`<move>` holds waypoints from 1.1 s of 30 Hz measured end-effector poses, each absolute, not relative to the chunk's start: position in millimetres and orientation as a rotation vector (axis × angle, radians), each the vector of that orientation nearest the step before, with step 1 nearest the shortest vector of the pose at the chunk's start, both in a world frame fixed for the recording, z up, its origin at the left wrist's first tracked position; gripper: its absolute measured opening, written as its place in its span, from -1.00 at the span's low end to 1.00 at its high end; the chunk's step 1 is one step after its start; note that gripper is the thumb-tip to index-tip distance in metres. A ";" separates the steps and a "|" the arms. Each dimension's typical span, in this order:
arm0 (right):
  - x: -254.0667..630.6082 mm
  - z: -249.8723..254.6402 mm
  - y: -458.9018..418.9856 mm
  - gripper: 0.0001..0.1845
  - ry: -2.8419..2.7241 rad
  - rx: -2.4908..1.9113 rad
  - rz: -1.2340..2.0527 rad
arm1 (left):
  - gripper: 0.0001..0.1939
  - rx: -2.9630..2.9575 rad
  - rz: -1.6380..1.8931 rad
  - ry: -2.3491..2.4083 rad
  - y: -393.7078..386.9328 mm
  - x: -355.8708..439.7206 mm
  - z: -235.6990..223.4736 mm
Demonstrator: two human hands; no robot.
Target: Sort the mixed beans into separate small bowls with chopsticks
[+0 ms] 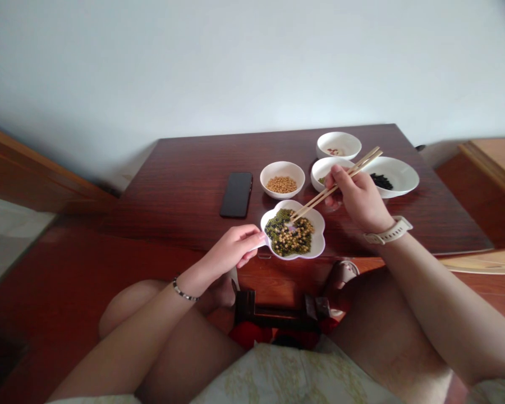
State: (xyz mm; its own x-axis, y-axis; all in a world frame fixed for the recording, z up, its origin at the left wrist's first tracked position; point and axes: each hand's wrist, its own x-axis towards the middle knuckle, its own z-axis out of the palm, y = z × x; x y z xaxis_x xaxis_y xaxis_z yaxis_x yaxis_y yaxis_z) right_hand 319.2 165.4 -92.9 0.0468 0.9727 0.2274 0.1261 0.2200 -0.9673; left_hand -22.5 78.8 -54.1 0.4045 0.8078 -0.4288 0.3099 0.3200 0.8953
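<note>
My left hand (240, 246) is closed on the short handle of a white flower-shaped bowl (318, 242) near the table's front edge. Inside lie mixed beans (292, 238): green, dark and yellowish ones. My right hand (356, 196) grips a pair of wooden chopsticks (320, 197), whose tips reach down into these beans. No bean can be made out between the tips. Behind the flower-shaped bowl stands a round white bowl (299, 180) of yellow soybeans (281, 184). My right hand partly covers another white bowl (324, 165) with some green beans in it.
A dark phone (236, 194) lies left of the soybean bowl. At the back right stands a white bowl (348, 145) with a few reddish and pale pieces. A wider white bowl (406, 178) with dark beans is at the right. The dark wooden table (180, 185) meets a pale wall.
</note>
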 end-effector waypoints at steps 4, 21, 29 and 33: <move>318.7 -90.2 165.0 -0.16 -1.228 -1.131 0.972 | -0.61 1.266 0.414 1.164 83.3 -24.8 -52.7; 314.9 -80.1 159.6 -0.30 -1.078 -1.069 1.160 | -0.44 1.303 0.430 1.127 94.2 -26.9 -58.1; 317.0 -89.4 167.5 -0.32 -1.001 -1.039 0.971 | -0.46 1.316 0.412 1.096 95.2 -30.8 -60.2; 314.9 -93.8 176.1 -0.40 -0.876 -1.006 0.855 | -0.45 1.334 0.375 1.064 97.5 -33.2 -58.7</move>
State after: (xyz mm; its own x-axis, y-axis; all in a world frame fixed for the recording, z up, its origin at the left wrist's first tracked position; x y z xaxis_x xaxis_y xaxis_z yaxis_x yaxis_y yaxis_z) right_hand 314.9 176.1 -93.8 0.3949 0.8955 0.2054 -0.1839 0.2961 -0.9373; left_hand -33.2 97.5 -58.7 0.5096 0.7579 -0.4073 0.3355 0.2609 0.9052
